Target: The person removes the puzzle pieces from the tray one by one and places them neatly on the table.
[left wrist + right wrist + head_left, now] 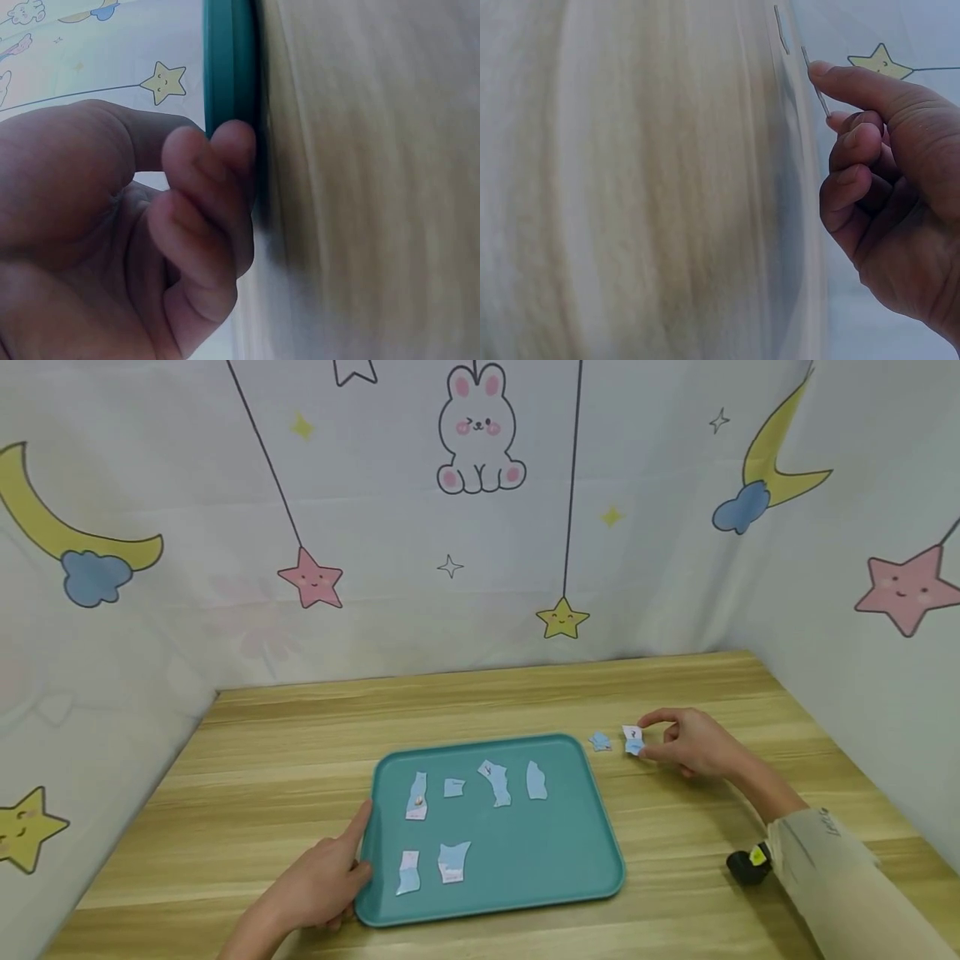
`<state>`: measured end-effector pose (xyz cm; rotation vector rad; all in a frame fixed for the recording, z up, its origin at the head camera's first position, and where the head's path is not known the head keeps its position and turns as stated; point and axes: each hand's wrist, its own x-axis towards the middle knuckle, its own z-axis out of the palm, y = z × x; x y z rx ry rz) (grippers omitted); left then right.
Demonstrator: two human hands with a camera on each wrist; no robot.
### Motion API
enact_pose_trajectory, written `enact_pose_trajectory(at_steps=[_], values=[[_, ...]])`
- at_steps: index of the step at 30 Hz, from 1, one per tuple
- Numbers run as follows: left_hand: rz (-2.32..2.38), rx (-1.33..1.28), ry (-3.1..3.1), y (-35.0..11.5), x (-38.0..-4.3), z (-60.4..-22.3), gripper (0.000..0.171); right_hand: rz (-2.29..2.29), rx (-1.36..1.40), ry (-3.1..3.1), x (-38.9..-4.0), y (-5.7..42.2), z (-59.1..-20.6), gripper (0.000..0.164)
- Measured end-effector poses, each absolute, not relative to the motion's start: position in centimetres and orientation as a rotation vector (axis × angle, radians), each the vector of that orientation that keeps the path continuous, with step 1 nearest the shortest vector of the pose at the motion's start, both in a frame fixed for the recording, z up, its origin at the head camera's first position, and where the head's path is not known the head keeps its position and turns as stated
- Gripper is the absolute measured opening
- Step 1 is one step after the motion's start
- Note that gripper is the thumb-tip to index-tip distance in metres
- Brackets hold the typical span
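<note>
My left hand (pixel 318 881) holds the left edge of the teal tray (pixel 540 868), with the index finger and thumb on the rim. In the left wrist view, its other fingers curl close beside the tray's side. Past the tray's upper right corner, my right hand (pixel 693 745) pinches a white-and-blue paper piece (pixel 633 739) between thumb and index finger. The right wrist view shows that piece (pixel 817 86) edge-on, tilted. Next to it lie light-blue paper scraps (pixel 600 742). Several irregular printed pieces lie on the tray, among them a larger one (pixel 453 862) in the lower row.
The wooden table (pixel 285 735) extends around the tray. A small black object with a yellow patch (pixel 750 864) is at the right sleeve's cuff. A white cloth backdrop (pixel 390 527) with printed stars and moons surrounds the table's back and sides.
</note>
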<state>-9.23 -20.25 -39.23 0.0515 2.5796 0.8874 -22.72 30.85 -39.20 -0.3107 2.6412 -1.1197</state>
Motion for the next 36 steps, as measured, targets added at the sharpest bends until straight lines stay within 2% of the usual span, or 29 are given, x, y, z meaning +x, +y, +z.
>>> enact_pose_trajectory(at_steps=[36], values=[[0.906,0.070,2.561,-20.2,-9.5,-39.3,0.083,-1.102,-0.361,2.609,-24.7,31.6,-39.9,0.055]])
